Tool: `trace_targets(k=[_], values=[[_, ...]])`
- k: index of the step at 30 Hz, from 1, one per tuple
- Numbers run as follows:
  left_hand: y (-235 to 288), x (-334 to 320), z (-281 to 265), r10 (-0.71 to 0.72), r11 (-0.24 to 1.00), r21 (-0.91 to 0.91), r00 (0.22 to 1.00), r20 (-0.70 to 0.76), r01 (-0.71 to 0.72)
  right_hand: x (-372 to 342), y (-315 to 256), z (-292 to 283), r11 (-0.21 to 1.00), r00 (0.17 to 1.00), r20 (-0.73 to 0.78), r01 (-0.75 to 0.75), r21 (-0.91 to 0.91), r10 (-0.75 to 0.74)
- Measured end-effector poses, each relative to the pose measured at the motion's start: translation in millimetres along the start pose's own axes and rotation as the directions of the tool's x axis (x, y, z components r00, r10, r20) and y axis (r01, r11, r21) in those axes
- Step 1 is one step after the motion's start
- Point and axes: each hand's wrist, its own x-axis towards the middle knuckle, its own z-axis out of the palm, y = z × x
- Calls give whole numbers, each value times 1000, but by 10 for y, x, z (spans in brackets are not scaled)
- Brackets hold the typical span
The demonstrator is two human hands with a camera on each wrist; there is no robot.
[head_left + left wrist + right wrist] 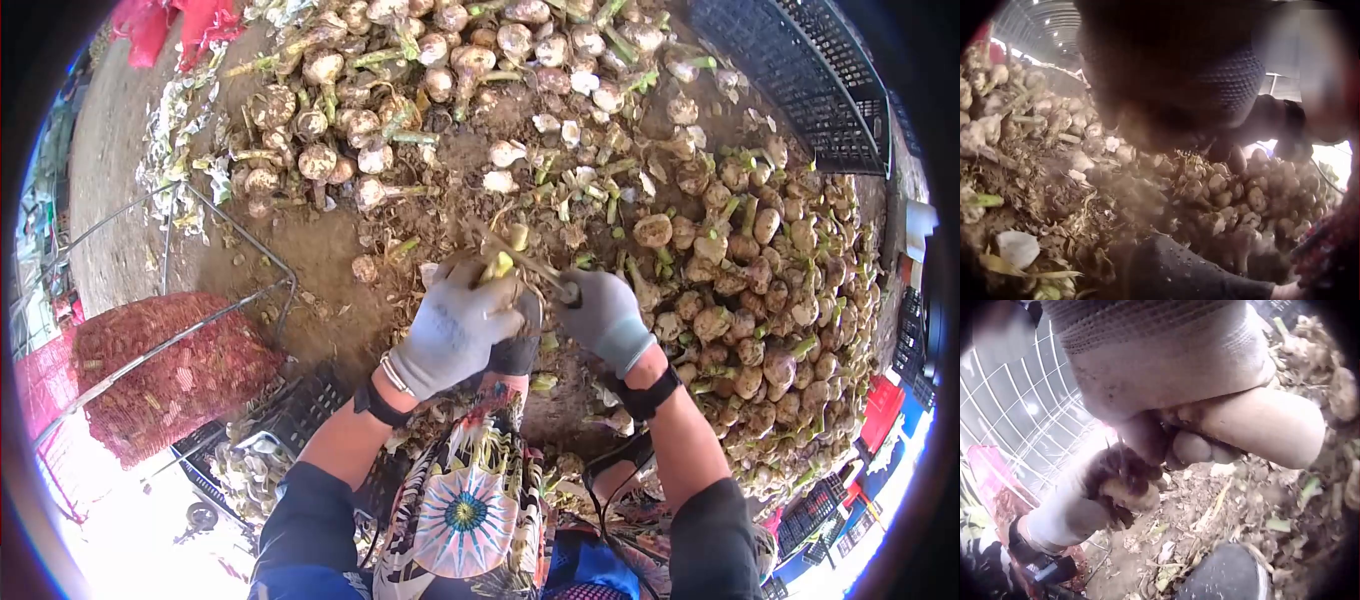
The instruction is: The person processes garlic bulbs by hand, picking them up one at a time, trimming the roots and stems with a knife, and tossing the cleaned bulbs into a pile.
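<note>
My left hand (450, 330), in a grey-white glove, grips a garlic bulb (1132, 495) near the middle of the head view. The bulb's green stem end (500, 265) shows at the fingers. My right hand (600, 315), also gloved, is curled round the wooden handle (1279, 428) of a knife. Its thin blade (525, 257) points up and left, over the stem end in the head view. In the left wrist view, the dark glove (1166, 69) hides what the left hand holds.
Trimmed garlic bulbs (745, 300) are heaped at right; bulbs with stems (470, 60) lie ahead. Soil and peelings (1197, 506) cover the ground. A filled red net bag (180, 365) stands left beside a metal frame (240, 230). A black crate (800, 75) sits far right. A dark shoe (1229, 575) is beneath the hands.
</note>
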Motion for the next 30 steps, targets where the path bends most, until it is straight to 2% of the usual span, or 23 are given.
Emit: trace_targets(k=[2, 3, 4, 5, 6, 8, 10, 11, 12, 13, 14, 15, 16, 18, 19, 20, 21, 22, 23, 25, 27, 28, 30], values=[[54, 78, -127, -82, 995, -65, 981, -174, 71, -82, 521, 249, 964, 980, -34, -199, -175, 196], [191, 203, -93, -293, 921, -333, 923, -249, 202, -141, 641, 398, 957, 967, 37, -254, 138, 252], [347, 322, -80, -231, 875, -472, 950, -209, 109, -195, 673, 516, 846, 949, 122, -314, 432, 290], [616, 496, -17, -196, 797, -604, 937, -290, -20, -141, 633, 537, 852, 955, 123, -296, 432, 270], [789, 650, -45, -83, 612, -782, 975, -208, -115, -112, 597, 524, 853, 961, 99, -276, 443, 259], [722, 669, -104, 23, 649, -726, 959, -284, -230, -216, 529, 479, 843, 961, 67, -267, 466, 267], [264, 406, -215, -234, 875, -474, 942, -240, 96, -203, 433, 333, 838, 965, 6, -232, 495, 264], [-75, 175, -173, -322, 933, -242, 918, -231, 267, -194, 329, 236, 761, 947, -112, -167, 627, 300], [-294, -118, -141, -623, 754, -324, 778, -79, 571, -180, 444, 215, 719, 906, -82, -270, 641, 414], [-547, -374, -94, -681, 727, -183, 729, -68, 662, -158, 497, 221, 684, 906, -94, -240, 688, 413], [-870, -767, 76, -561, 778, 263, 819, -118, 571, -143, 526, 241, 649, 906, -105, -209, 731, 410], [-1133, -1110, 247, -628, 743, 283, 778, -17, 606, -135, 512, 289, 647, 908, -96, -214, 732, 409], [-1136, -1104, 249, -629, 741, 286, 777, -21, 608, -93, 462, 341, 640, 929, -73, -192, 744, 364], [-964, -1037, 252, -748, 660, -75, 644, -159, 748, -105, 286, 432, 631, 943, -40, -189, 752, 331], [-833, -956, 255, -788, 609, -283, 606, -111, 741, -89, 125, 450, 591, 954, -5, -181, 786, 299], [-598, -708, 217, -782, 543, -598, 614, -106, 589, -36, -21, 442, 553, 965, 16, -164, 817, 262], [-375, -532, 106, -797, 374, -736, 601, 56, 564, -6, -139, 464, 559, 965, 8, -159, 814, 263], [-195, -353, 45, -732, 424, -761, 680, 31, 491, 11, -239, 497, 490, 978, 13, -117, 864, 209], [-71, -249, 42, -694, 391, -773, 712, 109, 499, 10, -282, 503, 414, 987, 16, -81, 907, 157], [46, -162, 40, -649, 352, -786, 738, 186, 508, 24, -288, 445, 394, 982, 33, -105, 913, 185], [82, -122, 32, -559, 761, -368, 828, 46, 534, 37, -337, 308, 284, 968, 103, -167, 944, 228], [93, -103, 32, -558, 760, -370, 828, 47, 534, 46, -303, 322, 286, 968, 103, -168, 944, 230], [111, -69, 38, -542, 746, -479, 840, -32, 463, 70, -250, 374, 196, 967, 131, -174, 965, 217]])
